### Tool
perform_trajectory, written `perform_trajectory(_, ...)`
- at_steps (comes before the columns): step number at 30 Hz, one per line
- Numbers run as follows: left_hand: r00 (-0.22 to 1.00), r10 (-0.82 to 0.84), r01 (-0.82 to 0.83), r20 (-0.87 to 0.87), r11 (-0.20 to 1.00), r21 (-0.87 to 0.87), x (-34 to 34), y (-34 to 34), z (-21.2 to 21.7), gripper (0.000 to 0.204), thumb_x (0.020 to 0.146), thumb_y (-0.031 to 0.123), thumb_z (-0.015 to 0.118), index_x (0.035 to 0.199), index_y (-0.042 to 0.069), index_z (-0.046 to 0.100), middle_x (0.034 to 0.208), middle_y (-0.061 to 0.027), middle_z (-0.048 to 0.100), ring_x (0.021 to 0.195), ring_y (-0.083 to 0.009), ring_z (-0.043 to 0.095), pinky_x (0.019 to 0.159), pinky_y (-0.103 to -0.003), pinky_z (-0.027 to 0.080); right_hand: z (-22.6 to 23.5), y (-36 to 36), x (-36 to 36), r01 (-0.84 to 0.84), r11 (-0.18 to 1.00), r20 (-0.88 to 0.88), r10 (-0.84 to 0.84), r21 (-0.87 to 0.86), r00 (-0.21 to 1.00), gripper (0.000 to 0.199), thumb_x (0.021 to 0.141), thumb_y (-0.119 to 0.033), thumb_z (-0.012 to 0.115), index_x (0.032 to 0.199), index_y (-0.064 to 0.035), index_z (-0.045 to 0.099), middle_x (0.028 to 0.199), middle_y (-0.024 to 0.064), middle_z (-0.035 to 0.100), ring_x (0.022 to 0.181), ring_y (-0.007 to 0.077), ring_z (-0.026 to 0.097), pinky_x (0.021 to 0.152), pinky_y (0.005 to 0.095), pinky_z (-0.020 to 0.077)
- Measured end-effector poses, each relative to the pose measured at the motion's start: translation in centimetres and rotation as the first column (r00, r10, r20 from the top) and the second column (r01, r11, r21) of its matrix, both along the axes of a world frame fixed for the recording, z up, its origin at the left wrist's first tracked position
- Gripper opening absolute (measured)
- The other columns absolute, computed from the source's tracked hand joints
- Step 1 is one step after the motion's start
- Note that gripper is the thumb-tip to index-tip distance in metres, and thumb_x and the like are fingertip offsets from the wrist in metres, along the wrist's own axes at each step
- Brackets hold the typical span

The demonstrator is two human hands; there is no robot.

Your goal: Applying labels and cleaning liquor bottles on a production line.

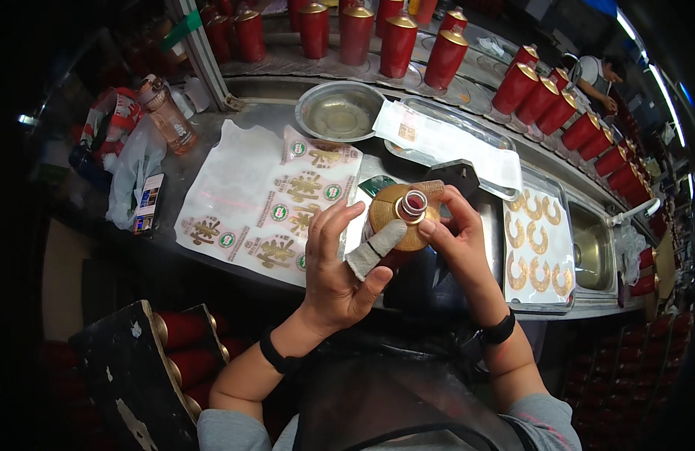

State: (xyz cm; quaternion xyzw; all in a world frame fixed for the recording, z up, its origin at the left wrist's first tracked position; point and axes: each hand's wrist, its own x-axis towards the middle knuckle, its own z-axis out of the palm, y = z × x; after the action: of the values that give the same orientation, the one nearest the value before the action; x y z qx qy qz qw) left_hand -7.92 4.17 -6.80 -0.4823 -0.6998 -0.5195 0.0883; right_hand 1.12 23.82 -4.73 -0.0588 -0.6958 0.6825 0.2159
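Note:
A red bottle with a gold shoulder (391,210) and a clear glass neck tilts up toward me, over the front of the bench. My left hand (334,264) is at its left side, with a grey cloth sleeve (376,249) on one finger pressing the gold shoulder; other fingers stand partly apart. On the right of the neck, my right hand (462,234) pinches a curved gold decal (432,191) against the shoulder. How far the decal sticks down is hidden by my fingers. Behind the bottle stands a black angular fixture (457,177).
Gold-lettered stickers lie on a white sheet (238,161) at left. Behind are a metal bowl (340,92) and a tray with white paper (468,144). C-shaped gold decals cover a sheet (519,292) at right, beside a sink (594,252). Red bottles (447,59) line the conveyor; a person works far right.

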Motion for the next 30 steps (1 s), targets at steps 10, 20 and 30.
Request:
perform_trajectory(10, 0.868, 0.283, -0.407, -0.408, 0.877, -0.257, 4.8, 3.1, 2.3, 0.055, 0.087, 0.041, 0.067, 0.129, 0.006, 0.057, 0.15, -0.0165, 0.031, 0.144, -0.0439, 0.017, 0.114, -0.064, 0.007, -0.6, 1.2, -0.5, 0.104, 0.992, -0.006, -0.104, 0.069, 0.995, 0.024, 0.096, -0.017, 0.063, 0.107, 0.0037, 0.069, 0.101, 0.0066, 0.062, 0.1, 0.0136, 0.059, 0.09, 0.0285, 0.0453)
perform_trajectory(20, 0.973, 0.207, -0.205, 0.105, 0.978, -0.033, 4.3, 4.1, 1.4, 0.083, 0.069, 0.013, 0.088, 0.138, 0.003, 0.044, 0.141, -0.021, 0.036, 0.133, -0.0376, 0.038, 0.111, -0.046, 0.033, -1.5, 2.0, -0.7, -0.092, 0.995, -0.054, 0.09, -0.04, 0.994, 0.026, 0.094, -0.015, 0.069, 0.112, 0.003, 0.068, 0.111, 0.0021, 0.056, 0.102, 0.0093, 0.06, 0.083, 0.0245, 0.0551)
perform_trajectory(30, 0.329, -0.572, 0.7, 0.752, 0.682, 0.212, -5.5, 1.9, 4.3, 0.092, 0.066, 0.006, 0.086, 0.148, 0.002, 0.043, 0.151, -0.0104, 0.045, 0.14, -0.021, 0.042, 0.118, -0.038, 0.03, -0.7, -0.5, 3.1, -0.054, 0.983, -0.056, 0.044, -0.176, 0.997, 0.037, 0.089, -0.011, 0.073, 0.123, 0.0007, 0.066, 0.118, 0.0042, 0.055, 0.09, 0.0058, 0.059, 0.069, 0.0191, 0.0511)
